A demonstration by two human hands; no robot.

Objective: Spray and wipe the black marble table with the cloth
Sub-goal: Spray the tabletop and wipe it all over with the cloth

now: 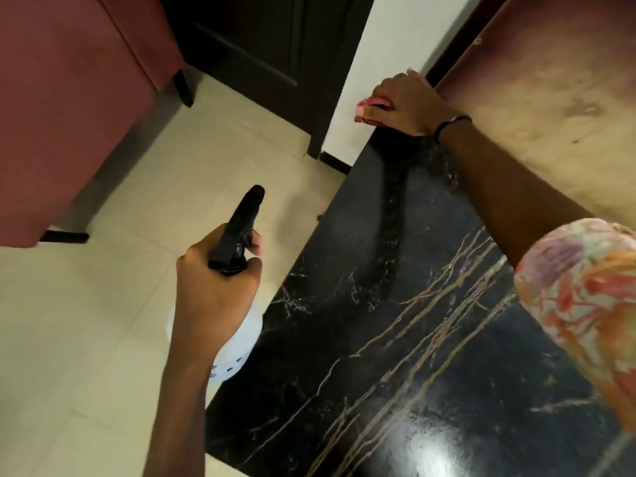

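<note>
The black marble table (395,356) with pale veins fills the lower right. My right hand (409,105) presses a pink cloth (373,108) onto the table's far corner, and most of the cloth is hidden under the fingers. My left hand (216,287) grips a spray bottle (241,228) by its neck, off the table's left edge above the floor. The bottle has a black trigger head pointing away from me and a white body mostly hidden behind the hand.
A maroon sofa (69,98) with dark legs stands at the upper left. A dark door (268,56) and a white wall strip (378,46) lie beyond the table. Cream floor tiles (86,339) spread to the left. A brown stained surface (550,98) borders the table's right side.
</note>
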